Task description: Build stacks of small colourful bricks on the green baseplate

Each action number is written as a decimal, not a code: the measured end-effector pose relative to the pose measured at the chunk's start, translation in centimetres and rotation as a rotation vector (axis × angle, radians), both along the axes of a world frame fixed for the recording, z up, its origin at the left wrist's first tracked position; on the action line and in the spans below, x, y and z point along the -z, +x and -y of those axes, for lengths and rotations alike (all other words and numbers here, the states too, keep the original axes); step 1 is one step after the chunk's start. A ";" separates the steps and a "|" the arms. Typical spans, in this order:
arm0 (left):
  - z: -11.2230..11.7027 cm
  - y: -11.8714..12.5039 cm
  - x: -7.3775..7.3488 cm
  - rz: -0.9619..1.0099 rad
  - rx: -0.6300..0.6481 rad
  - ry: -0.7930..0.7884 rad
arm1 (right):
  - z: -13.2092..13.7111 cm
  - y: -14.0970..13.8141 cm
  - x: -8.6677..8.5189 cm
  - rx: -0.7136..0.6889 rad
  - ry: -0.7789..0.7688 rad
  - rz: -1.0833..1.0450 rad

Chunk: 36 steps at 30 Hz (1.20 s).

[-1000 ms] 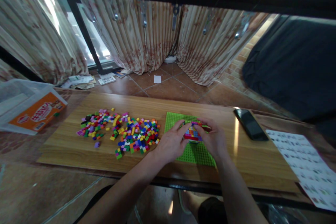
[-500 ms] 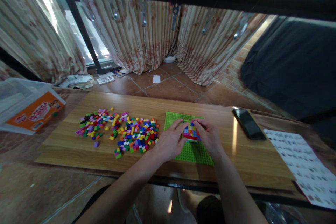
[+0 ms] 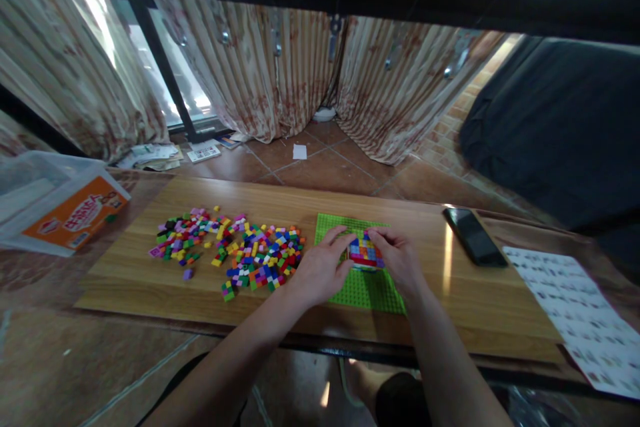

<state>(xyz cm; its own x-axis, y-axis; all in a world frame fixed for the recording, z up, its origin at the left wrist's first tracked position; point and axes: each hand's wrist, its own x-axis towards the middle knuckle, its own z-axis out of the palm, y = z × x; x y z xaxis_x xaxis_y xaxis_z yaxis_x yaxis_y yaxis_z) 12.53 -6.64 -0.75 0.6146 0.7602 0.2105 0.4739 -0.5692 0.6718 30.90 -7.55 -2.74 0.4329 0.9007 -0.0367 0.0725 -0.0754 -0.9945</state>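
A small block of stacked multicoloured bricks [image 3: 365, 253] stands on a green studded baseplate [image 3: 367, 288] on the wooden tabletop [image 3: 480, 300]. My left hand [image 3: 320, 270] grips the block's left side with its fingers curled against it. My right hand [image 3: 400, 263] grips its right side, thumb and fingers pressed on the top edge. A spread of several loose coloured bricks [image 3: 235, 253] lies just left of my left hand.
A black phone [image 3: 474, 236] lies to the right of the baseplate, with a printed sheet [image 3: 575, 313] beyond it at the table's right end. A clear plastic box with an orange label [image 3: 55, 210] sits at the far left. Curtains and tiled floor lie behind the table.
Both hands stay on the brick block; they and the block have shifted slightly left on the baseplate, and the fingers have closed in tighter around it.
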 end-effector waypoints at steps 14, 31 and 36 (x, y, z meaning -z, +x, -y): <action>0.0 -0.3 -0.2 0.006 0.023 -0.009 | 0.1 -0.1 -0.9 -0.059 -0.016 -0.053; 0.0 0.0 0.2 0.060 0.056 -0.013 | 0.3 0.2 -0.9 -0.114 -0.060 -0.180; 0.0 0.0 0.2 0.072 0.048 -0.016 | 0.4 0.0 -0.9 -0.092 -0.048 -0.162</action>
